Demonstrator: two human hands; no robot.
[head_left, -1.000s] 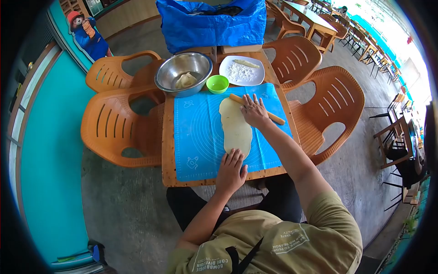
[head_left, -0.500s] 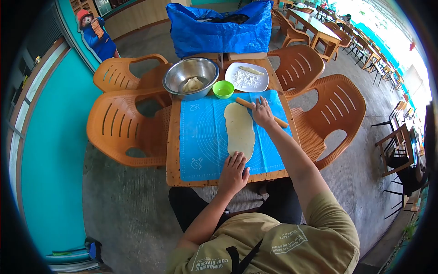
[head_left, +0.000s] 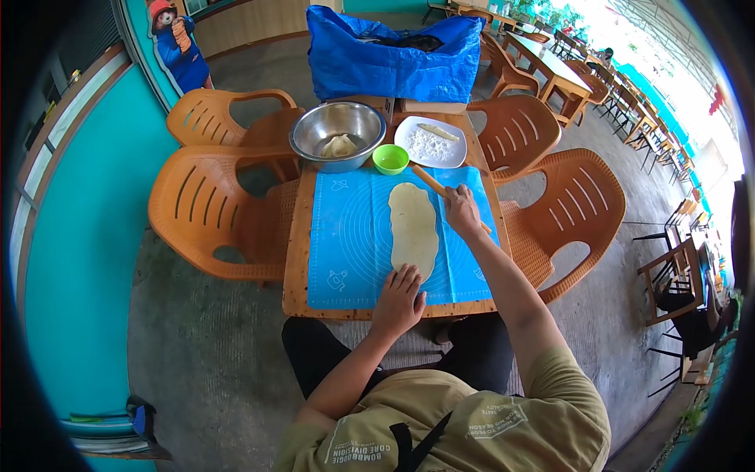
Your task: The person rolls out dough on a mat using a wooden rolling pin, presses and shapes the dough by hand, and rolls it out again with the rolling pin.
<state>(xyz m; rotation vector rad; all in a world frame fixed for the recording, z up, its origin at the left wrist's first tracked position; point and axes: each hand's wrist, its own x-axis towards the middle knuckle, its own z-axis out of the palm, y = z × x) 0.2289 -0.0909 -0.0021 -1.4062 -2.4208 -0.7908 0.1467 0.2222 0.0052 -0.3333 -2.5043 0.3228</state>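
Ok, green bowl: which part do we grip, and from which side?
I'd pinch the near rim of the green bowl, coming from above on the blue mat side. It's upright and open-topped, so the rim is exposed; the metal bowl crowds its left and the white plate its right.

the mat (head_left: 346, 256) was bright blue, patterned with thin white rings, ruled edges and a small white outline drawing. the flattened dough (head_left: 414, 224) was pale cream, the rolling pin (head_left: 429, 182) tan. the large bowl (head_left: 316, 130) was silver, the small bowl (head_left: 391, 160) lime green, the plate (head_left: 451, 156) white. the table (head_left: 296, 285) was orange-brown with dark specks; the shirt (head_left: 472, 397) was olive green with white lettering, the wall (head_left: 79, 204) teal.
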